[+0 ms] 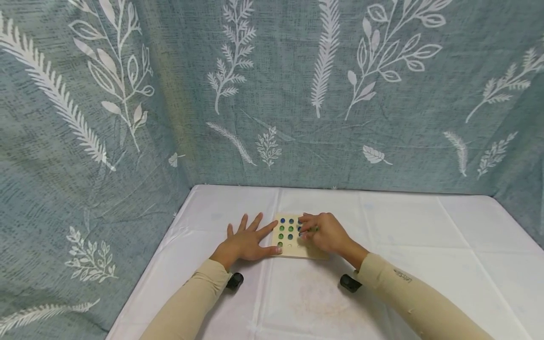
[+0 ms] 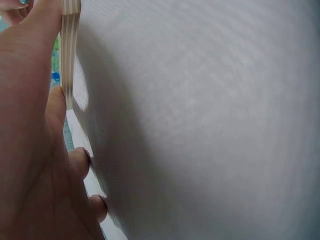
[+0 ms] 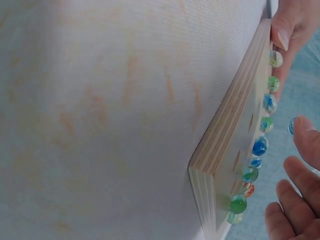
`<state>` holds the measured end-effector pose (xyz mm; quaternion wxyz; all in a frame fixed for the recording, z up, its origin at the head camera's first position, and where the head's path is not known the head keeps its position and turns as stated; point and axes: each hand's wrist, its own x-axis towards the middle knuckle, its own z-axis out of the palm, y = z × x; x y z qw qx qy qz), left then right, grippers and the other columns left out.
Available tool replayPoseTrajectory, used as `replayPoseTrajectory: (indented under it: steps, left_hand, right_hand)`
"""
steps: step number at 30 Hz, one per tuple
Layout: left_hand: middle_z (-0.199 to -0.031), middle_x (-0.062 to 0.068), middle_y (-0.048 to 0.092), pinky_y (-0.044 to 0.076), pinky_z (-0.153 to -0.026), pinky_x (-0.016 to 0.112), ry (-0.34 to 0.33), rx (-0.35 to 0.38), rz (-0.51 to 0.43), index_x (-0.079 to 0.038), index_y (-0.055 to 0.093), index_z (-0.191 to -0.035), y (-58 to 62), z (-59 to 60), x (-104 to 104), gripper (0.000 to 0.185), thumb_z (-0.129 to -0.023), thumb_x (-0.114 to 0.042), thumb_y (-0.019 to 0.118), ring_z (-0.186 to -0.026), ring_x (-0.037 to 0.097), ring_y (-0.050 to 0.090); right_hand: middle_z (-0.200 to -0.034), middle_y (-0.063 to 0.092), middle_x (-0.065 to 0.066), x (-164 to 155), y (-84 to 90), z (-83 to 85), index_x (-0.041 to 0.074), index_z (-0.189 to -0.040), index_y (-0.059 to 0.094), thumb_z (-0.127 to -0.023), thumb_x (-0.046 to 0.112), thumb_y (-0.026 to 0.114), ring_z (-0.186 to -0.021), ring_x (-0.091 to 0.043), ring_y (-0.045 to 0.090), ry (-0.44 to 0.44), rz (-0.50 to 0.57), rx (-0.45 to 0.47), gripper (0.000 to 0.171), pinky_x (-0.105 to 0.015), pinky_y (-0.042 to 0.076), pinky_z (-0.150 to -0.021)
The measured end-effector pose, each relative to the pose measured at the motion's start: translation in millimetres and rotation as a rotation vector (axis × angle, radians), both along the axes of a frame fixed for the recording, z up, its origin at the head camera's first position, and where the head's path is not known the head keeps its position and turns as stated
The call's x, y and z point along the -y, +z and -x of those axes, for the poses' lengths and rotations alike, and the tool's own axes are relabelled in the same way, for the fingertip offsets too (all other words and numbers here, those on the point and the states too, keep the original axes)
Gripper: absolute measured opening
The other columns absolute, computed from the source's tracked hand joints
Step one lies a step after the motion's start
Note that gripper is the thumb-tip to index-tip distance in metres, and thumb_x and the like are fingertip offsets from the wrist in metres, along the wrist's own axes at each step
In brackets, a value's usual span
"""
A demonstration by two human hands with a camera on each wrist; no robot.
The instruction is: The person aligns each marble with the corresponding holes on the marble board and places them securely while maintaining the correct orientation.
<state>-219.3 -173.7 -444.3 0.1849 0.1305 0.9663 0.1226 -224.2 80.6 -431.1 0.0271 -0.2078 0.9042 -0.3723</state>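
A small square wooden board (image 1: 297,251) lies on the white tablecloth (image 1: 403,236), with blue and green marbles (image 1: 285,229) seated in its rows of holes. My left hand (image 1: 245,243) rests flat on the cloth with fingers spread, the thumb against the board's left edge. My right hand (image 1: 307,225) hovers over the board's right part with fingers curled. In the right wrist view a blue marble (image 3: 291,126) sits at my fingertips (image 3: 306,137), just above the board (image 3: 225,145) and its row of marbles (image 3: 259,147). The left wrist view shows my palm (image 2: 30,125) beside the board's layered edge (image 2: 69,50).
Grey-blue cloth with white leaf prints (image 1: 272,94) hangs behind and to the left of the table. Black wrist cameras (image 1: 234,280) (image 1: 349,282) sit under both beige sleeves. Faint orange stains mark the cloth (image 3: 125,100) in front of the board.
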Motion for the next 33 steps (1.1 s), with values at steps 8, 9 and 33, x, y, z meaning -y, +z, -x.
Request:
replayPoseTrajectory:
  steps: [8,9,33]
  left_hand:
    - [-0.179,0.005,0.005,0.003,-0.121,0.08,-0.003,-0.002,0.003,-0.046,0.023,-0.164,-1.3,1.4,-0.2,0.084,-0.093,-0.081,0.05,-0.163,0.046,-0.003]
    - [-0.179,0.005,0.005,0.003,-0.121,0.08,-0.002,-0.002,0.004,-0.046,0.023,-0.164,-1.5,1.4,-0.1,0.084,-0.093,-0.081,0.05,-0.163,0.046,-0.003]
    - [-0.179,0.005,0.003,0.001,-0.121,0.08,-0.006,0.0,-0.018,-0.046,0.023,-0.165,0.5,-0.1,1.4,0.084,-0.093,-0.08,0.052,-0.163,0.046,-0.005]
  right_hand:
    - [-0.136,0.071,-0.013,2.1,-1.7,3.1,0.004,-0.096,0.084,-0.087,-0.001,0.078,-0.139,-0.03,0.06,0.011,-0.014,-0.011,0.012,-0.049,0.045,-0.118]
    - [-0.136,0.071,-0.013,2.2,-2.0,3.4,0.004,-0.095,0.084,-0.087,-0.001,0.078,-0.139,-0.03,0.06,0.013,-0.015,-0.012,0.011,-0.049,0.045,-0.118]
    - [-0.137,0.071,-0.013,6.1,-8.1,6.0,0.005,-0.1,0.084,-0.087,0.006,0.082,-0.14,-0.03,0.059,0.021,-0.106,-0.031,0.012,-0.049,0.046,-0.117]
